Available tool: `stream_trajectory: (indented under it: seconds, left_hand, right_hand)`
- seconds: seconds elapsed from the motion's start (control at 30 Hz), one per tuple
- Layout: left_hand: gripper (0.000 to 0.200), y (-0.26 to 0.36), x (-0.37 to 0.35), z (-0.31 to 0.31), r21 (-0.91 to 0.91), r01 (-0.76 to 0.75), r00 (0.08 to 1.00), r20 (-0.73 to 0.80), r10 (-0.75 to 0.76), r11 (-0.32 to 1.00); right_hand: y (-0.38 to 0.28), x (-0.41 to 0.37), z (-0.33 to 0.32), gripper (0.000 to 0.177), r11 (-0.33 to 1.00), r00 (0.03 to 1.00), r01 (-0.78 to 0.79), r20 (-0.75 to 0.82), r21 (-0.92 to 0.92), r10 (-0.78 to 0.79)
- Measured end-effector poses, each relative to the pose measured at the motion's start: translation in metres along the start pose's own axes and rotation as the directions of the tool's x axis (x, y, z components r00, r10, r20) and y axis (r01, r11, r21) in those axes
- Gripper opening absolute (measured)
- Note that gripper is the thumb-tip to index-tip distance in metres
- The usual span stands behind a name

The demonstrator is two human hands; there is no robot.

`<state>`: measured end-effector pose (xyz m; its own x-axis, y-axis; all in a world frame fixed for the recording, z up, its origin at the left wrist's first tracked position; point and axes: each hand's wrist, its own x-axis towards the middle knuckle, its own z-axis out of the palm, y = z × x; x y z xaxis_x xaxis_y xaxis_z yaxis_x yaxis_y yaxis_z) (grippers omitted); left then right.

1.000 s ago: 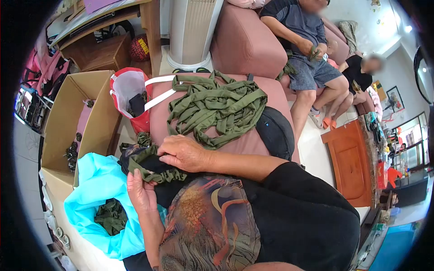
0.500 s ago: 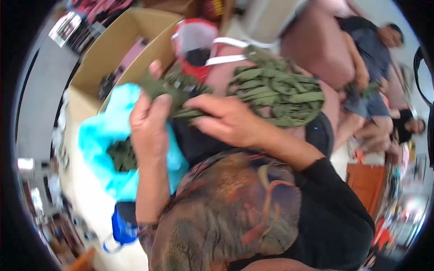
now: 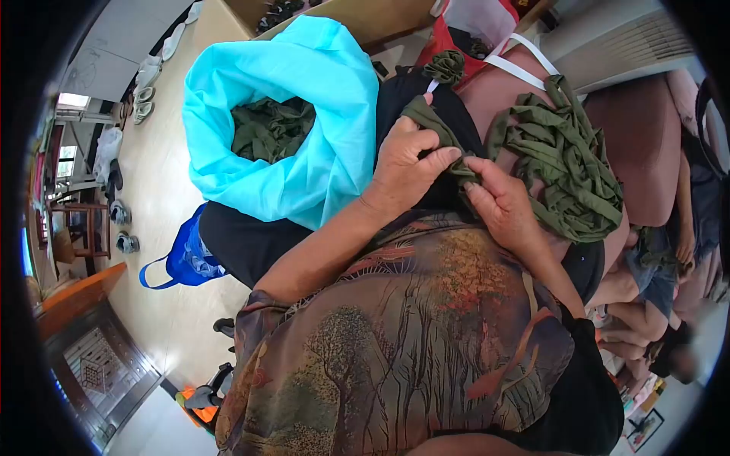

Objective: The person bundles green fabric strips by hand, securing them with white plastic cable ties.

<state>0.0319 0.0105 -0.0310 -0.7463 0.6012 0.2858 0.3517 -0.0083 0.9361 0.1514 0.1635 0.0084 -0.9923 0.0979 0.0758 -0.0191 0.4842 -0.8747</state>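
My left hand point(image 3: 407, 158) pinches one part of a narrow green cloth strip point(image 3: 430, 121) over my lap. Close beside it, my right hand point(image 3: 502, 201) grips the same strip between thumb and fingers. A rolled green cloth bundle point(image 3: 445, 67) with a bit of white lies just beyond my hands. To the right a large tangled heap of green strips point(image 3: 566, 167) rests on a pink seat. On the left stands an open light-blue bag point(image 3: 213, 83), with crumpled green cloth point(image 3: 272, 129) inside.
A cardboard box point(image 3: 365, 19) and a red and white bag point(image 3: 475, 23) are at the top. White straps point(image 3: 525, 57) lie by the heap. A blue bag point(image 3: 182, 254) is at the lower left. Another person's hand point(image 3: 685, 247) is at the right, near green cloth.
The view has swung left and down, so the blue bag and lap show more. Both hands now hold the strip closer together, and the rolled bundle shows clearly beyond them.
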Motion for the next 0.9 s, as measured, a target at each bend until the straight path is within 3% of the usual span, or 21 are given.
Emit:
stream_trajectory:
  seconds: [0.03,0.13,0.23,0.3,0.4,0.47,0.5,0.53,0.63,0.67,0.77,0.83,0.9]
  left_hand:
    - [0.019,-0.002,-0.002,0.000,-0.015,-0.013,1.000,0.024,0.014,1.000]
    - [0.018,-0.005,-0.007,0.002,-0.040,-0.039,0.995,0.089,0.043,0.998]
    - [0.018,0.007,-0.008,0.004,0.026,-0.078,0.985,0.157,0.073,0.997]
    - [0.018,0.010,-0.007,-0.002,0.114,-0.135,0.969,0.222,0.107,0.984]
    - [0.019,0.011,-0.009,0.002,-0.061,0.011,0.977,0.213,0.002,0.998]
    - [0.022,0.018,-0.009,-0.002,-0.318,0.415,0.902,0.270,-0.338,0.853]
    - [0.024,0.020,-0.008,-0.001,-0.420,0.584,0.811,0.336,-0.479,0.694]
    - [0.044,0.014,-0.008,0.006,-0.688,0.548,0.827,0.357,-0.435,0.476]
    - [0.058,0.001,-0.003,0.006,-0.756,0.616,0.754,0.486,-0.443,0.220]
    - [0.072,0.001,-0.001,0.008,-0.718,0.656,0.723,0.508,-0.467,0.234]
    - [0.087,0.015,0.014,0.022,-0.646,0.741,0.660,0.650,-0.378,0.183]
    - [0.090,0.022,0.023,0.037,-0.648,0.754,0.652,0.718,-0.244,0.110]
    - [0.091,0.030,0.033,0.046,-0.654,0.754,0.654,0.741,-0.151,0.060]
  right_hand:
    - [0.002,-0.002,0.000,0.031,0.999,0.999,0.032,-0.002,-0.027,-0.032]
    - [-0.009,-0.002,0.002,0.038,0.988,0.988,-0.157,0.010,0.008,0.157]
    - [-0.022,0.006,-0.004,0.046,0.961,0.964,-0.261,0.032,-0.092,0.264]
    - [-0.011,0.007,0.004,0.046,0.995,0.995,-0.099,-0.009,-0.008,0.099]
    - [0.010,0.014,0.010,0.042,0.986,0.985,0.167,-0.052,0.030,-0.165]
    - [0.010,0.013,0.005,0.039,0.987,0.991,0.125,-0.050,0.098,-0.121]
    - [0.002,0.009,0.000,0.037,0.986,1.000,-0.011,-0.025,0.167,0.015]
    - [-0.003,0.006,-0.003,0.035,0.962,0.989,-0.147,0.009,0.230,0.149]
    - [0.001,-0.002,-0.006,0.034,0.978,0.994,-0.081,-0.052,0.190,0.092]
    - [-0.003,-0.006,-0.012,0.034,0.969,0.986,-0.146,-0.052,0.199,0.160]
    - [-0.018,-0.017,-0.025,0.033,0.982,0.983,-0.126,-0.113,0.138,0.142]
    - [-0.009,-0.025,-0.025,0.033,0.998,0.982,0.063,-0.183,0.032,-0.056]
    - [-0.008,-0.043,-0.033,0.033,0.999,0.982,-0.014,-0.189,0.043,0.022]
